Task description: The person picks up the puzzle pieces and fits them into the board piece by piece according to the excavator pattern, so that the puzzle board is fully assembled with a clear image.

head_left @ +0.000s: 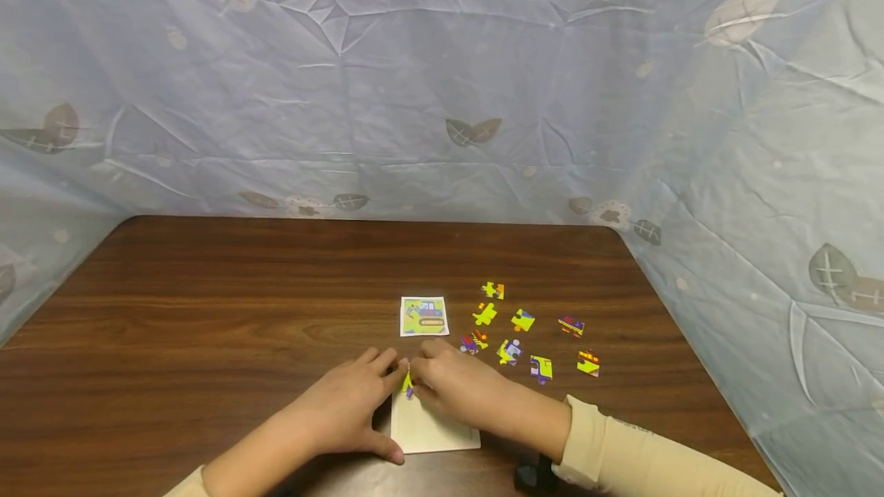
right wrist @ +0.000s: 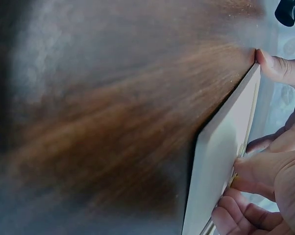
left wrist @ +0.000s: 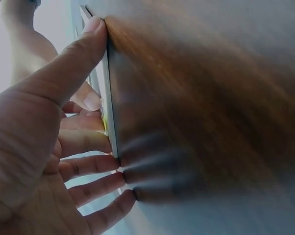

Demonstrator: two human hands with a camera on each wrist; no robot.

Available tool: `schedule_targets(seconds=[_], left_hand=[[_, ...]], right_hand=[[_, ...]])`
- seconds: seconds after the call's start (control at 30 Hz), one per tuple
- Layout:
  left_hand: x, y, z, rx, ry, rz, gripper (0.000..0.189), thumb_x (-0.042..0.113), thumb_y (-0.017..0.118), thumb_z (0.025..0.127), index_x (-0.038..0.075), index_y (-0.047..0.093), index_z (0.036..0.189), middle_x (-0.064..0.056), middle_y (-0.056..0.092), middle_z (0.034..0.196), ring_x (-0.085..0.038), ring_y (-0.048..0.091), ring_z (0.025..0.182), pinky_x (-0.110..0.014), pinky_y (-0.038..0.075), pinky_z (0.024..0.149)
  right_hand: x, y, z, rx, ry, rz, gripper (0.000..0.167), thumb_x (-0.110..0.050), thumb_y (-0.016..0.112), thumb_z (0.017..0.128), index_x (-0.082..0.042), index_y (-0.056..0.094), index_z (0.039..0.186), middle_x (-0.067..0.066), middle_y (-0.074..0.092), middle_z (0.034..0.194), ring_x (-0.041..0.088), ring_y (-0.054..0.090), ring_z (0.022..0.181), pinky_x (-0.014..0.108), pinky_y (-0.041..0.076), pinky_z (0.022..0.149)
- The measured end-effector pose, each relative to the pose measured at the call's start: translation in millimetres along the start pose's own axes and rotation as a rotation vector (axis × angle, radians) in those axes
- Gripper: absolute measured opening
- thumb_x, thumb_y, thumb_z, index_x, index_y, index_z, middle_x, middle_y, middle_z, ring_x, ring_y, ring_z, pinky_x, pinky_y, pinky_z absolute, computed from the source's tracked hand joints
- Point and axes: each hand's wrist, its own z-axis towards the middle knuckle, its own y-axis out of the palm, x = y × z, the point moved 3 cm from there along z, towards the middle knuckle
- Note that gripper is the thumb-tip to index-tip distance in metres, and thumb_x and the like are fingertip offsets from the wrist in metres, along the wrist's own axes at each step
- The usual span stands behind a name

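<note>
A pale, square puzzle board [head_left: 435, 428] lies on the table under both hands. In its far left corner sits a yellow-green jigsaw piece [head_left: 407, 385] with a purple part, mostly covered by fingers. My right hand [head_left: 459, 386] pinches this piece against the board; a sliver of yellow shows at its fingertips [right wrist: 239, 164] in the right wrist view. My left hand [head_left: 345, 405] spreads along the board's left side. Its thumb [left wrist: 91, 36] touches the near corner, and its other fingers reach the far left edge and the tabletop, fairly straight.
Beyond the board lies a square picture card [head_left: 424, 317] showing an excavator. Several loose jigsaw pieces [head_left: 522, 319] are scattered to the right on the brown wooden table [head_left: 242, 305]. A patterned curtain [head_left: 414, 98] surrounds the table. A black object [head_left: 535, 475] sits below the right forearm.
</note>
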Motion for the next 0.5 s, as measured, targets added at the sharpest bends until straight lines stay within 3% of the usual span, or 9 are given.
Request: schedule_targets(seconds=[0.17, 0.3, 0.5], left_hand=[[-0.9, 0.5, -2.0, 0.005, -0.004, 0.016, 0.115, 0.076, 0.082, 0.066, 0.003, 0.055, 0.151, -0.013, 0.057, 0.145, -0.032, 0.057, 0.13, -0.056, 0.057, 0.1], [-1.4, 1.1, -2.3, -0.004, -0.005, 0.015, 0.117, 0.078, 0.08, 0.066, 0.003, 0.053, 0.152, -0.013, 0.056, 0.145, -0.031, 0.057, 0.131, -0.054, 0.057, 0.101], [-1.3, 2.2, -0.3, -0.019, -0.018, 0.008, 0.118, 0.079, 0.078, 0.067, 0.004, 0.051, 0.154, -0.014, 0.055, 0.147, -0.033, 0.057, 0.133, -0.057, 0.056, 0.102]], right_hand=[[1, 0, 1.7, -0.031, -0.01, 0.012, 0.012, -0.022, 0.073, 0.099, -0.012, 0.076, 0.105, -0.003, 0.056, 0.091, 0.002, 0.045, 0.077, 0.011, 0.043, 0.063], [11, -8, 0.1, -0.087, -0.059, 0.093, 0.018, -0.024, 0.071, 0.1, -0.011, 0.076, 0.111, -0.002, 0.062, 0.098, 0.001, 0.053, 0.082, 0.012, 0.05, 0.071], [54, -32, -17.5, -0.082, -0.078, 0.185, 0.022, -0.02, 0.069, 0.102, -0.01, 0.075, 0.12, 0.002, 0.073, 0.115, 0.013, 0.069, 0.103, 0.026, 0.059, 0.089]])
